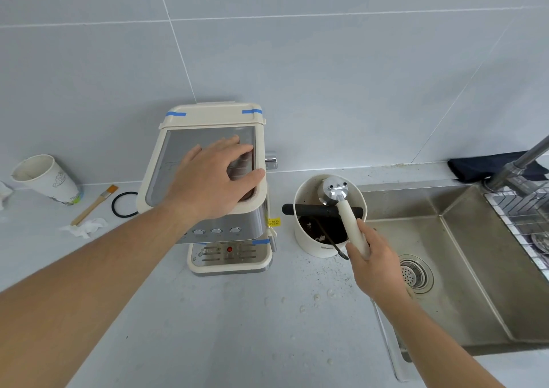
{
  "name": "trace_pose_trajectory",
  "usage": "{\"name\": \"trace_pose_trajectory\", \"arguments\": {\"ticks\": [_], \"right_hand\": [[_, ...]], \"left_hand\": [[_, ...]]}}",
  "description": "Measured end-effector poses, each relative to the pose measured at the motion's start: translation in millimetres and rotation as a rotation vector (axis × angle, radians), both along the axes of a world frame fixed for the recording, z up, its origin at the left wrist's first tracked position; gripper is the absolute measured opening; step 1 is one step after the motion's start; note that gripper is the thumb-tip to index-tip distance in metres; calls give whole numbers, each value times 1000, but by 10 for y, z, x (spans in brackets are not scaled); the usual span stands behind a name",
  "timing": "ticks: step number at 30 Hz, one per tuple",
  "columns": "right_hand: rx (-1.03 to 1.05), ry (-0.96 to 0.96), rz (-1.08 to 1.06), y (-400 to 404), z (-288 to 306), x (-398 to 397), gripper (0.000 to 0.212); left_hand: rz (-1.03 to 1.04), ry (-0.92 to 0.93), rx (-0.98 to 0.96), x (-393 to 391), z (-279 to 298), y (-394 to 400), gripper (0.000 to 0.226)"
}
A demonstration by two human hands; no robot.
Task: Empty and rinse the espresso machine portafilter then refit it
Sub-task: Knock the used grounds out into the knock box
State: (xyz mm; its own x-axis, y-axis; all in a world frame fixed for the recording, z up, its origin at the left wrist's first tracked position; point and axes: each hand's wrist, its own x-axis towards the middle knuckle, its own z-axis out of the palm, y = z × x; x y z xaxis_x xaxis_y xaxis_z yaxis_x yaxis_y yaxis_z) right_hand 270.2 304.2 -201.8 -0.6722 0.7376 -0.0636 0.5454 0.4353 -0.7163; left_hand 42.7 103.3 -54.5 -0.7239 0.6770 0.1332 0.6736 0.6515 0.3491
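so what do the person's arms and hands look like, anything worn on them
Both arms are bare as far as the frame shows: no sleeves in view. The left hand and right hand have no gloves, and no rings, watch or bands are visible on the fingers or wrists.

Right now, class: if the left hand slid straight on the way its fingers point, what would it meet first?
The left hand lies flat on the espresso machine, fingers aimed up-right. It would probably cross the top's right rim, then meet the tiled wall; depth is unclear.

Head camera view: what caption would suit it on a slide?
Left hand steadies the espresso machine while right hand holds the portafilter upside down over the knock box.
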Motion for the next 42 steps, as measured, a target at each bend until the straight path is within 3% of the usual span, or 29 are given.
{"name": "trace_pose_trajectory", "arguments": {"ticks": [14, 20, 34, 38, 42], "right_hand": [[-46, 108, -11, 5, 93, 27, 52], [-44, -15, 2, 25, 63, -3, 53], [-36, -36, 27, 103, 175, -11, 49], [-157, 25, -5, 114, 290, 34, 45], [-486, 169, -106, 133, 434, 43, 41]], "left_hand": [[7, -2, -4, -20, -14, 8, 62], [10, -22, 6, -8, -5, 3, 64], [37, -23, 23, 91, 93, 19, 53], [40, -22, 23, 111, 100, 22, 52], [46, -27, 13, 112, 105, 23, 53]]}}
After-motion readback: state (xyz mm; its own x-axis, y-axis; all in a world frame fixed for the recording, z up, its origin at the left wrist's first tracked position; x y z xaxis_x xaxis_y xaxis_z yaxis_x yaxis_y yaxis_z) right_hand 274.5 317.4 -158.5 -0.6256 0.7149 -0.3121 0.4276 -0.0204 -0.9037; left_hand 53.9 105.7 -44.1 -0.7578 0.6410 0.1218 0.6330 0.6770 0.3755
